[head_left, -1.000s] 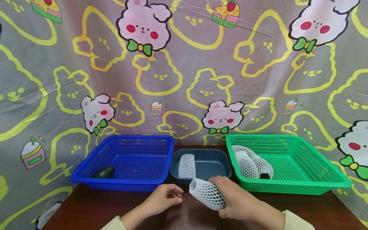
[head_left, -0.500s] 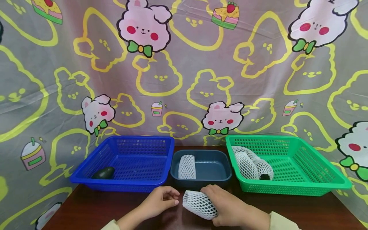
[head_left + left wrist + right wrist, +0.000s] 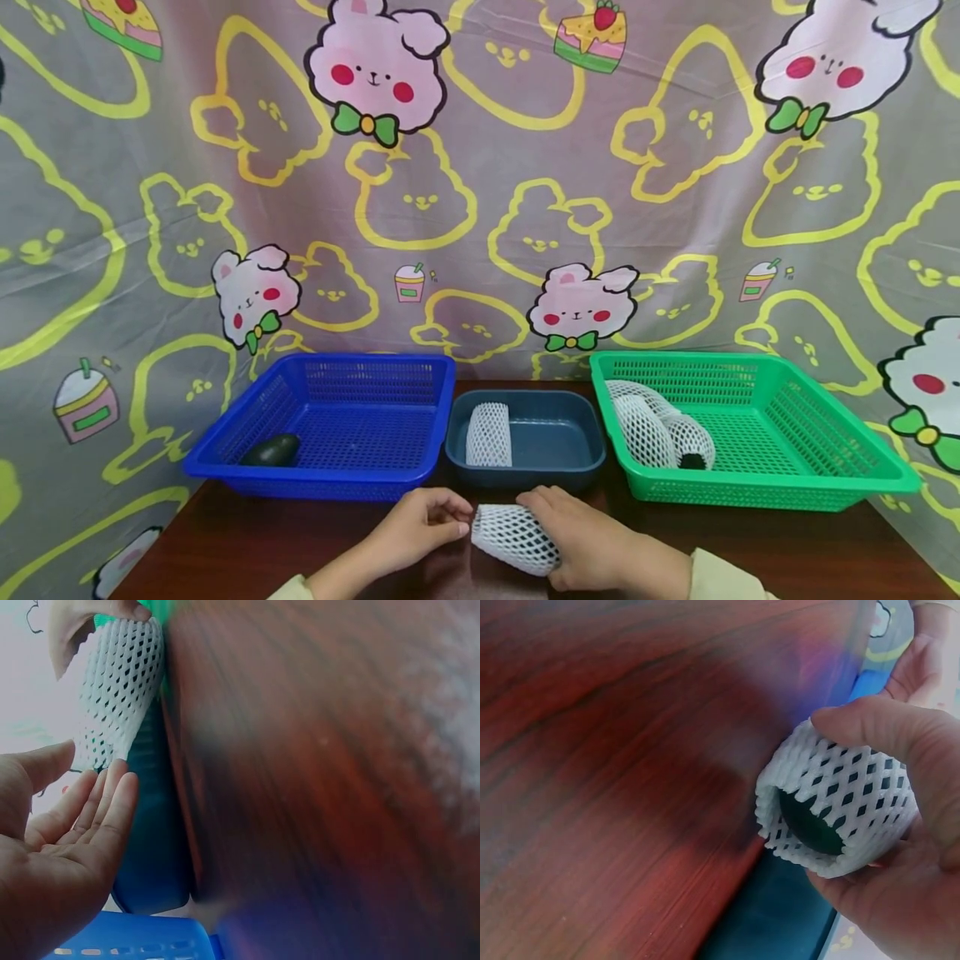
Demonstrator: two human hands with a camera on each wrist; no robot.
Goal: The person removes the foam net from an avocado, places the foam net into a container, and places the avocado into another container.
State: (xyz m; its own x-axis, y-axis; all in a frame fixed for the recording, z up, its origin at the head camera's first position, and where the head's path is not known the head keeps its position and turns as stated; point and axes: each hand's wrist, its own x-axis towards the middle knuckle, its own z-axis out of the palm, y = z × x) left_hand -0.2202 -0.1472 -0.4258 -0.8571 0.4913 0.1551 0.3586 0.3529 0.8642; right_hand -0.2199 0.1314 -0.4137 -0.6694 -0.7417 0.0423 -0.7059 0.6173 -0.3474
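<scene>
My right hand (image 3: 592,537) grips a white foam fruit net (image 3: 516,540) low over the table, in front of the dark teal tray. Through the net's open end in the right wrist view shows a smooth dark green avocado (image 3: 806,825). My left hand (image 3: 420,523) has relaxed, slightly bent fingers, with the fingertips (image 3: 124,784) right at the net's other end. Another avocado (image 3: 272,450), without a net, lies in the blue basket (image 3: 318,483). An empty-looking foam net (image 3: 489,435) lies at the left of the teal tray (image 3: 555,477).
On the right stands a green basket (image 3: 765,487) with several netted fruits (image 3: 648,429) along its left side. The teal tray sits between the two baskets on the dark red-brown table (image 3: 247,542). A patterned curtain (image 3: 480,167) hangs close behind them.
My right hand has brought the netted avocado down and left, towards the left hand. The left hand has shifted only slightly. Baskets and tray are unmoved.
</scene>
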